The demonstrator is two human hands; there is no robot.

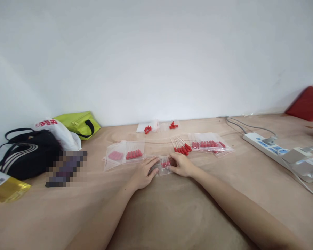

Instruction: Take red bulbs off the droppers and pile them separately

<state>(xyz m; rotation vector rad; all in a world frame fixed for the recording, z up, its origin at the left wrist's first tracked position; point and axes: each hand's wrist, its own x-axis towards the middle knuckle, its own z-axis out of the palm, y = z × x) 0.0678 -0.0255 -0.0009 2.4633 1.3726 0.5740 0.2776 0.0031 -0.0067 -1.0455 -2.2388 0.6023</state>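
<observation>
Both of my hands rest on the wooden table (172,215) around one small clear zip bag (163,164) holding red capped pieces. My left hand (144,172) lies flat with its fingers stretched out, pressing on the bag's left side. My right hand (182,164) is curled, its fingers pinching the bag's right edge. Just beyond lie more clear bags of red pieces: a pair to the left (125,154), a loose fan of red-tipped sticks (182,146), and a stack to the right (210,144).
Two more bags of red pieces (159,127) lie near the wall. A black bag (26,154), a white plastic bag (58,132) and a green pouch (78,123) sit at the left. A white power strip (270,148) with cables lies at the right, a red box (309,104) behind it.
</observation>
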